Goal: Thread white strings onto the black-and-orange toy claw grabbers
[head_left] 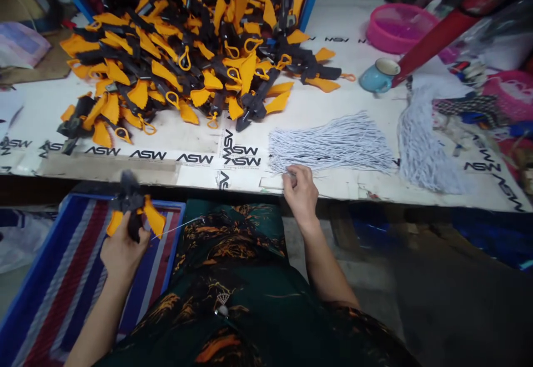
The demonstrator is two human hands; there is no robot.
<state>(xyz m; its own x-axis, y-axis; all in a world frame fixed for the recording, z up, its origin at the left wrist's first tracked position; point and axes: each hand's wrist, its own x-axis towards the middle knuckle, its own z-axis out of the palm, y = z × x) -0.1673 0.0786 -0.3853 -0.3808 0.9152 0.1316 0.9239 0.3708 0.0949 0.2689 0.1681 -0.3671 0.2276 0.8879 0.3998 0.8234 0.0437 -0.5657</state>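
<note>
My left hand (125, 250) is closed around a black piece with orange wing-like flaps (132, 203), held over the striped tray at lower left. A thin white string (179, 226) runs from beside that piece toward my lap. At the table's front edge, my right hand (302, 192) has its fingers curled, the tips by the near left corner of a flat bundle of white strings (328, 145). Whether a strand is pinched there is too small to tell. A large heap of similar black-and-orange pieces (187, 61) covers the table's left and middle.
Below the table on the left lies a blue-rimmed tray (41, 283) with a striped lining. A second string bundle (425, 139) rests at the right. Behind it are a blue mug (377, 78), a slanting red pole (437, 42) and a pink basin (381, 31).
</note>
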